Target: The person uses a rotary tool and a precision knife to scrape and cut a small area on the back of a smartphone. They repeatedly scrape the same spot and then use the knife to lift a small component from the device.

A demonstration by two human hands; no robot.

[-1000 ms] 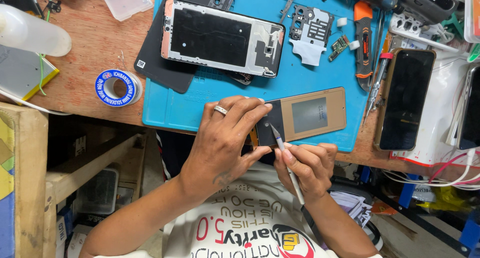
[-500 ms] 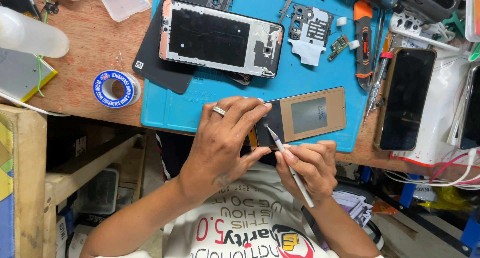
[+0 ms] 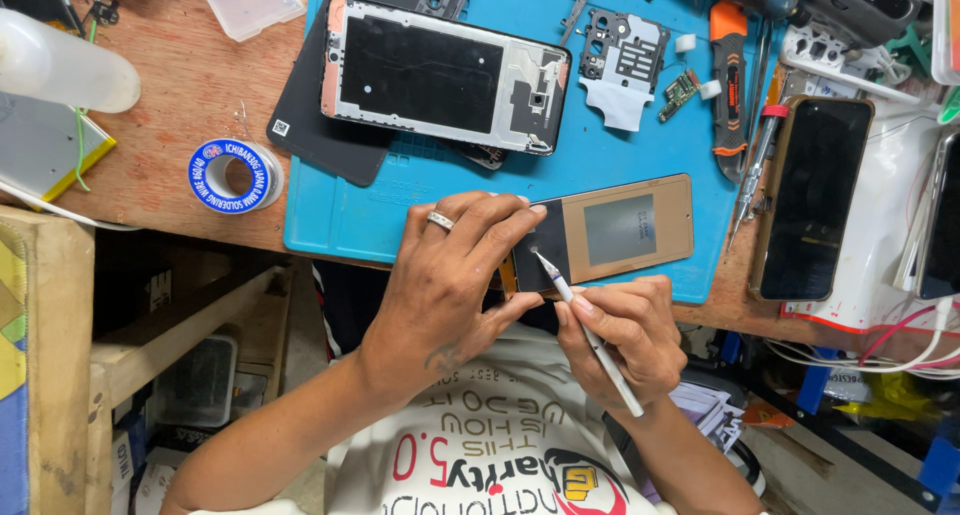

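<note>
Left hand (image 3: 450,275), ring on one finger, spread flat and pressing down on the dark end of a tan rectangular panel (image 3: 625,230) (grey square patch at its middle), fingertips pinning it to the blue work mat (image 3: 620,160) near the mat's front edge. Right hand (image 3: 625,335) clenched around a thin white pen-like tool (image 3: 590,333), gripped like a pencil, tip touching the panel's dark end just beside the left fingertips. Panel lying flat and slightly tilted, partly over the mat's near edge at the front of the wooden bench (image 3: 170,125). Farther back on the mat: an opened phone frame (image 3: 445,75) resting over a black sheet (image 3: 320,135), a small grey-and-white circuit part (image 3: 620,65), an orange-handled knife (image 3: 728,75). Left of the mat, a blue-and-white reel (image 3: 232,175) on bare wood, with a clear plastic box (image 3: 250,0) behind it. Right of the mat, a dark phone (image 3: 812,195) face up (screen black), well apart from both hands.
</note>
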